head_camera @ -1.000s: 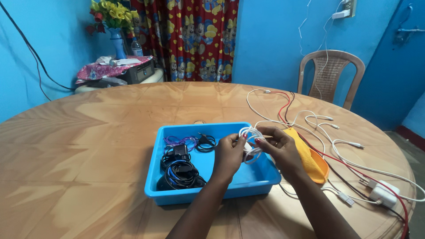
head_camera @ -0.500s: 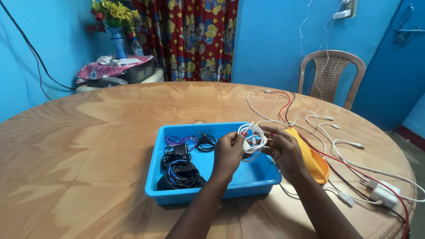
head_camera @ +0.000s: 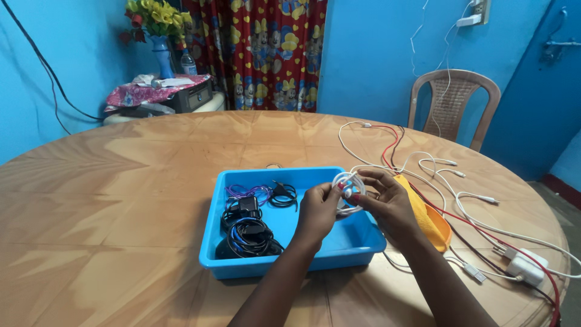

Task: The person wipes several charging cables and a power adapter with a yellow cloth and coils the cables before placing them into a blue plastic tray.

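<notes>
Both hands meet over the right half of a blue plastic tray (head_camera: 290,261) on a round wooden table (head_camera: 121,181). My left hand (head_camera: 318,212) pinches a small coil of white cable (head_camera: 349,181). My right hand (head_camera: 387,203) holds the same coil from the right, fingertips on its end plug. Inside the tray lie coiled black cables (head_camera: 248,236), a purple cable (head_camera: 245,194) and a small black coil (head_camera: 282,195).
An orange and yellow cloth (head_camera: 426,221) lies right of the tray. Loose white, red and black cables (head_camera: 460,200) spread over the table's right side, with a white charger block (head_camera: 525,266). A brown plastic chair (head_camera: 454,103) stands behind the table.
The white coil has been drawn tighter and smaller between my hands. My right fingers have moved in onto its end plug. The tray and loose cables have not moved.
</notes>
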